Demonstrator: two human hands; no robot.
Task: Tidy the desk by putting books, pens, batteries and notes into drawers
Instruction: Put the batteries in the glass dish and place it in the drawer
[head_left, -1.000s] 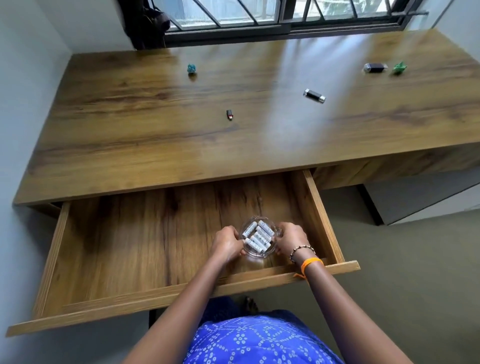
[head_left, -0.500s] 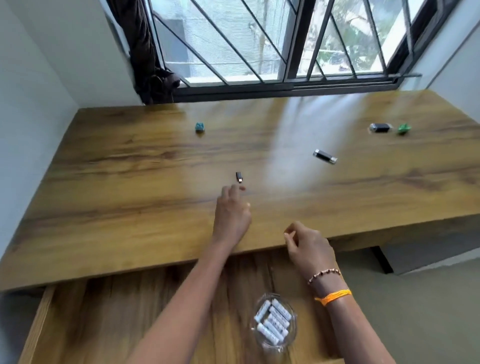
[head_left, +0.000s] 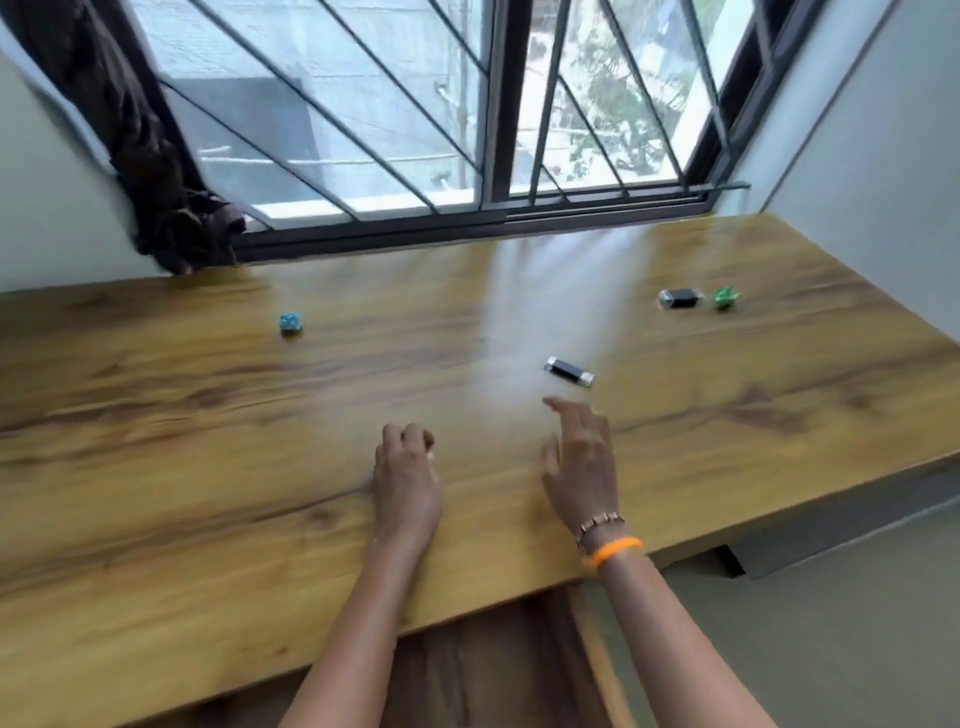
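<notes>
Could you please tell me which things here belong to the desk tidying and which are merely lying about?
Job: left hand; right hand, reaching for the nearer black stick; farther black stick; open drawer.
Lying about: blue trinket; green trinket; curtain.

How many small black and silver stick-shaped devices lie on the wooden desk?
2 in plain view: one black and silver stick just beyond the right hand, another far right beside a green crumpled object. The curled left hand may hide a third.

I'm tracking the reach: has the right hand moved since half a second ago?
Yes. The right hand has gone forward from the desk's front edge toward the black-and-silver stick.
</notes>
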